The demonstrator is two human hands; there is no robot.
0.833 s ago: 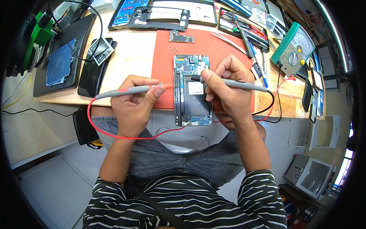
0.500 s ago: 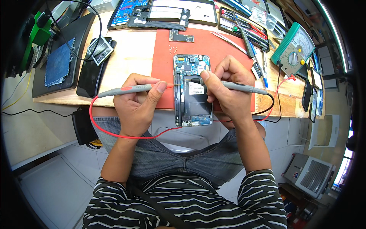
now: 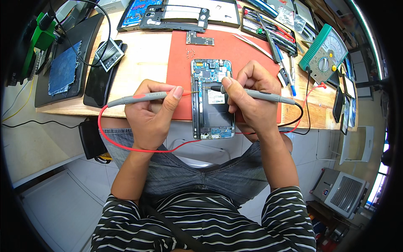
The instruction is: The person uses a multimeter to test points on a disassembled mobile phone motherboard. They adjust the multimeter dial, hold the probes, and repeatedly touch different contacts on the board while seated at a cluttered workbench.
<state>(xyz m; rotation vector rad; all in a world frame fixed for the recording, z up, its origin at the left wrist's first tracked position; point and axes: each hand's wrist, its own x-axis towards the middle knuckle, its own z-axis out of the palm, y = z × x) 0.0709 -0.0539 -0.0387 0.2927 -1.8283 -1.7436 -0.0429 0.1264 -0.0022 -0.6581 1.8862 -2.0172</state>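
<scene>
An opened smartphone [image 3: 218, 114] with its circuit board bare lies upright in front of me, partly on a red mat [image 3: 180, 75] and reaching past the table's near edge. My left hand [image 3: 149, 115] pinches the red test probe [image 3: 145, 97], its metal tip over the phone's left side. In my right hand [image 3: 256, 98] is the black test probe [image 3: 262, 96], its tip pointing left over the upper middle of the phone. Whether the tips touch metal is too small to tell. My right fingers also rest by the phone's right edge, hiding part of it.
A green analog multimeter [image 3: 324, 56] stands at the right with the probe leads plugged in. Beyond the phone lie a small circuit board [image 3: 200, 39], loose screws [image 3: 190, 53], a phone frame [image 3: 174, 19] and tweezers [image 3: 254, 46]. A tool box [image 3: 268, 31] and a dark phone [image 3: 100, 82] flank them.
Both hands hold nearly the same pose. The red probe's tip has shifted very slightly, and the black probe's tip has moved a touch to the left.
</scene>
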